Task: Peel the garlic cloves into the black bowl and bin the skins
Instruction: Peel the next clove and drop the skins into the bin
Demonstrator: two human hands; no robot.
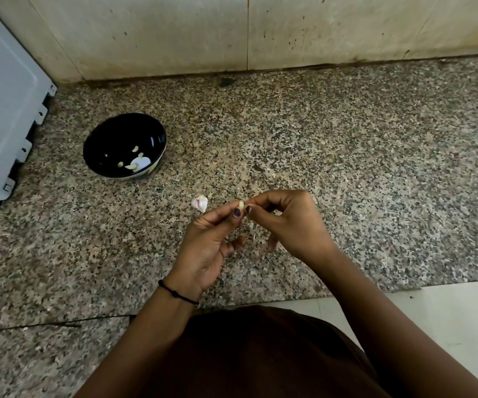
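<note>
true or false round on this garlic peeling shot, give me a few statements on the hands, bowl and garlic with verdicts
1. The left hand and the right hand both pinch one garlic clove. True.
2. The black bowl is empty. False: several peeled cloves lie in it.
3. The bowl stands to the left of the hands, farther from the person. True.
4. The pink-streaked garlic piece lies in the bowl. False: it lies on the granite counter, beside the left hand.
5. The left wrist is bare. False: a black thread band circles it.
</note>
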